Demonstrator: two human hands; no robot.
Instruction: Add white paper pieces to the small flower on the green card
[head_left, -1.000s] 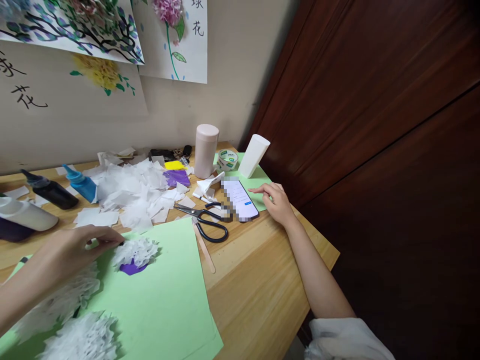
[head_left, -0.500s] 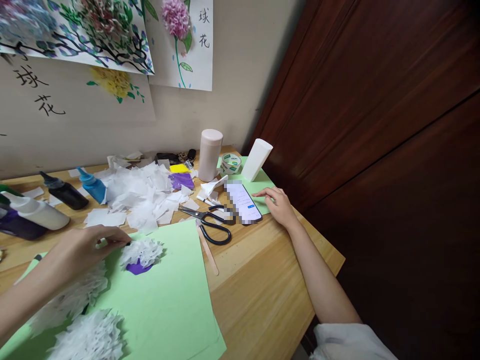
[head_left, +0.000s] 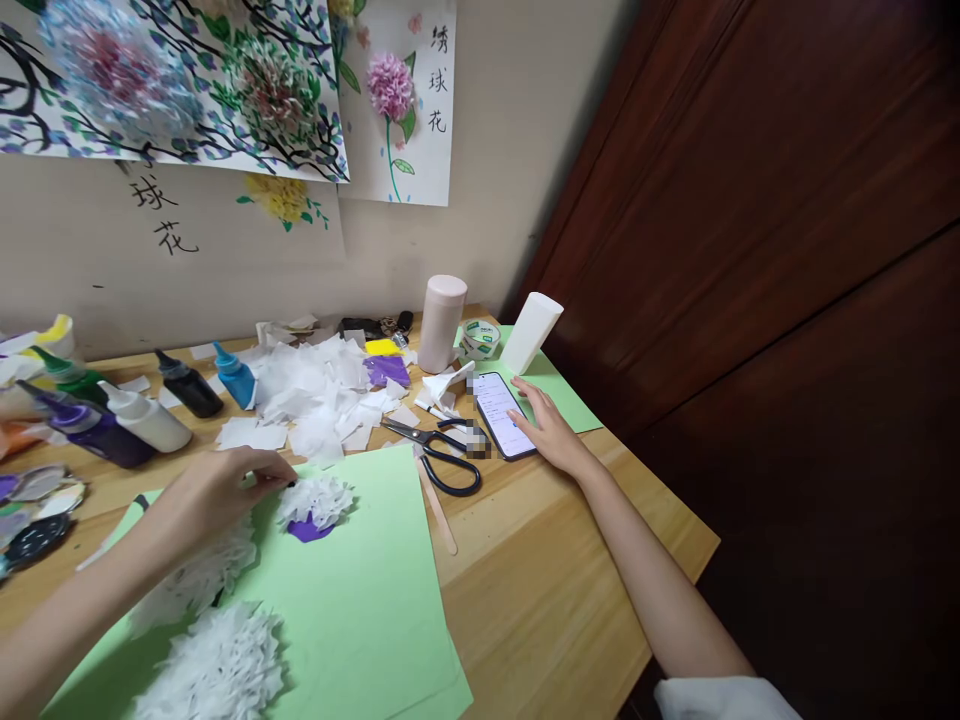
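Observation:
My left hand (head_left: 236, 490) is closed in a pinch at the left edge of a small white tissue-paper flower (head_left: 321, 500). A tiny dark bit shows at its fingertips, too small to name. Purple paper (head_left: 310, 528) peeks out below that flower. Two larger white paper flowers, one in front (head_left: 217, 665) and one partly behind my left forearm (head_left: 206, 570), lie on the green sheet (head_left: 375, 600). My right hand (head_left: 547, 430) rests with fingers stretched over the right edge of a lit smartphone (head_left: 502, 415), the thumb over its screen.
Black-handled scissors (head_left: 442, 455) and a wooden stick (head_left: 439, 510) lie between sheet and phone. Behind are white paper scraps (head_left: 315, 385), paint bottles (head_left: 187, 385), a pink tumbler (head_left: 442, 325), a tape roll (head_left: 480, 340) and a white cylinder (head_left: 532, 335). A dark wooden panel (head_left: 787, 300) borders the right.
The view has swung left, showing more bottles. My right hand's fingers have spread from a pointing pose at the phone's edge, and the thumb is now over the screen. My left hand keeps its pinch.

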